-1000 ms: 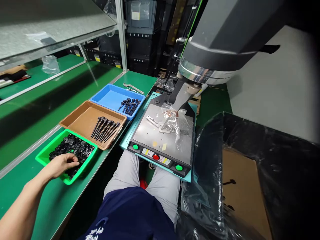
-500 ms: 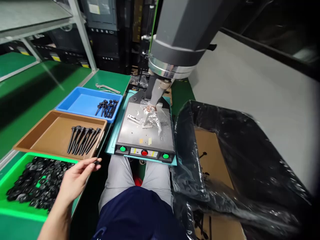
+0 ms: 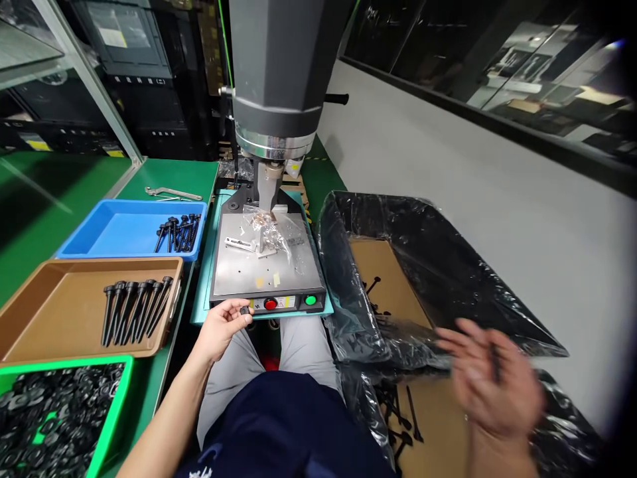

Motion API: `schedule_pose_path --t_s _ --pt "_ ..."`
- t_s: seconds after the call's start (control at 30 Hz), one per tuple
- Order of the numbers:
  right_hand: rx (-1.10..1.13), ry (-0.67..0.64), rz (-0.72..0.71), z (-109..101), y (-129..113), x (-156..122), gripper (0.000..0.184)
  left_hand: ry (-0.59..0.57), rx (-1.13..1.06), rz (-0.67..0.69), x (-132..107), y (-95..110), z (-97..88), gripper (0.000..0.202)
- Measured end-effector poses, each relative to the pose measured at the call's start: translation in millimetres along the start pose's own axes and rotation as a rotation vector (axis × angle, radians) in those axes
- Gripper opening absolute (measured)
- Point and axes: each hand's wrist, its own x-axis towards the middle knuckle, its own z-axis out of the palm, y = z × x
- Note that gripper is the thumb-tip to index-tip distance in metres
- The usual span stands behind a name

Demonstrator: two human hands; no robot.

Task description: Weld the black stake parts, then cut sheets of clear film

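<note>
My left hand (image 3: 223, 326) is closed in a pinch on a small black plastic piece (image 3: 244, 310), in front of the machine's control strip, close to the red button (image 3: 270, 304). My right hand (image 3: 490, 382) is raised over the black-lined boxes on the right, its fingers stretched apart and blurred. A dark streak shows between those fingers, and I cannot make out what it is. At lower left, the green tray (image 3: 127, 372) is filled with small black parts (image 3: 54, 418). Black stemmed parts (image 3: 134, 309) lie side by side in the brown tray (image 3: 54, 312).
A grey press machine (image 3: 276, 79) has its horn (image 3: 269, 189) above a metal plate (image 3: 239, 282) with clear film. The blue tray (image 3: 114, 229) holds more black stems; wrenches (image 3: 174, 194) lie behind it. Plastic-lined boxes (image 3: 442, 265) containing black stems stand at right.
My left hand has moved from beside the green tray to the machine's front, still pinching the small black piece. My right hand has come into view at right. The view has swung right.
</note>
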Motion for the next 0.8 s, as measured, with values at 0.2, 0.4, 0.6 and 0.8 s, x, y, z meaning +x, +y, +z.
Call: schedule_pose_path --t_s 0.2,0.4,0.6,0.8 --pt "0.250 -0.510 0.279 151.1 44.4 -27.1 0.035 -0.017 -0.058 -0.003 -7.0 5.7 3.6 0.051" --pt "0.385 -0.960 0.501 208.7 49.3 -54.2 0.049 0.078 -0.100 0.075 -9.8 17.6 1.4 0.045" --pt "0.435 -1.024 0.502 207.6 52.6 -51.6 0.046 0.005 -0.183 0.004 -11.2 16.8 3.9 0.038" --pt "0.485 -1.031 0.460 203.7 58.6 -50.9 0.046 -0.128 -0.272 -0.040 -6.3 17.4 5.2 0.037"
